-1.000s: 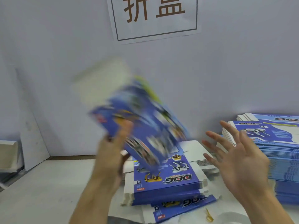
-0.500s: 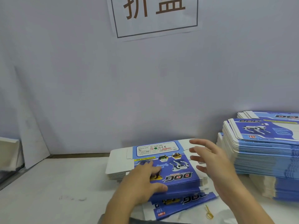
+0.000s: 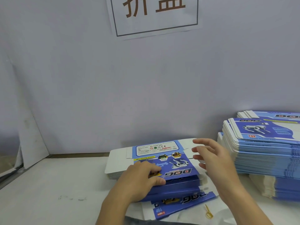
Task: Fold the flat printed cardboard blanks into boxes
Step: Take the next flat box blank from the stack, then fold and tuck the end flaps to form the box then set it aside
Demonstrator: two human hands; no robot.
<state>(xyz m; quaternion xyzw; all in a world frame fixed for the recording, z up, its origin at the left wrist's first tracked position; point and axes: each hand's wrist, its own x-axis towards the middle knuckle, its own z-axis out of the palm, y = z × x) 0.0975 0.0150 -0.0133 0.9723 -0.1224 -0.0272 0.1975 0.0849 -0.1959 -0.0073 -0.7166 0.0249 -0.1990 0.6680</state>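
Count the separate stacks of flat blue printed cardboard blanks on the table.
3: the low centre stack under the left hand, the tall right stack, and another behind it, partly cut off; more may be hidden.

Left hand point(image 3: 142, 177) on blank stack point(image 3: 164, 161)

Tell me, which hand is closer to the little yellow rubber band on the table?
Right. The right hand hovers above the yellow rubber band, its forearm passing just beside it; the left hand rests on the blank stack, farther left.
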